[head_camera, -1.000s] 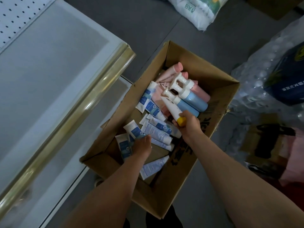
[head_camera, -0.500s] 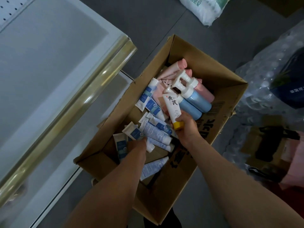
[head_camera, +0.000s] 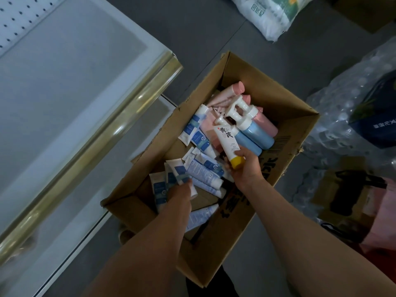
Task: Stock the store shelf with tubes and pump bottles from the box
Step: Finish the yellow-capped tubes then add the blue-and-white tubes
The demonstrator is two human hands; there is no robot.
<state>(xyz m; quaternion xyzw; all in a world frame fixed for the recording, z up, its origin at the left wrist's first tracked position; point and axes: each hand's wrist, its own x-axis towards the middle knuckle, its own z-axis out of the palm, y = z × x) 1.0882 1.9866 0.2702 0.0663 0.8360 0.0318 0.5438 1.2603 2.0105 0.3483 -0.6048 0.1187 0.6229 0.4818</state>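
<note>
Shop floor: pegboard shelf [head_camera: 64,86], stock box [head_camera: 285,99].

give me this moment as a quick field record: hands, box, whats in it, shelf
right hand: right hand grips the yellow-capped tube near its cap, lifted above the pile
left hand: left hand reaches among the blue-and-white tubes; its fingers are hidden
box: cardboard box open on the floor
contents: blue pump bottles, a pink pump bottle, pink tubes
shelf: store shelf to the left, gold edge strip, nothing of the box's stock visible on it
</note>
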